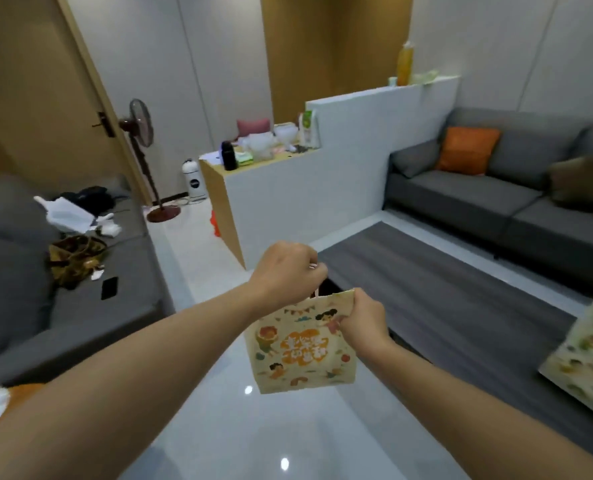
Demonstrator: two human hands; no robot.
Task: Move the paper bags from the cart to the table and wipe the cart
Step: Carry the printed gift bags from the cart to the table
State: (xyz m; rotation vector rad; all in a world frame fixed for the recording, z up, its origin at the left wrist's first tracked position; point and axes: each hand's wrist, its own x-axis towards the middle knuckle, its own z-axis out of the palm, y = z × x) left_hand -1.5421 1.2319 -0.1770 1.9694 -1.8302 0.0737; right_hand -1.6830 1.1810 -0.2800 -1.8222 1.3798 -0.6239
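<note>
Visibly two paper bags point(300, 348), two hands point(322, 296).

Grey fabric sofa point(495, 199) with 1 orange square cushion point(466, 150) at right; dark red pedestal fan point(142, 133) by tan wooden door point(28, 98); black phone point(109, 287) on left grey couch point(90, 306).

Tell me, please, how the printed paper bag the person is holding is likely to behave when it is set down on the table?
The paper bag hangs flat and unbulged, so it is probably light, perhaps empty. Held by the left hand and the right hand, its panel stays straight, suggesting fairly stiff paper. So thin, it may well tip over on the glossy table.
</note>
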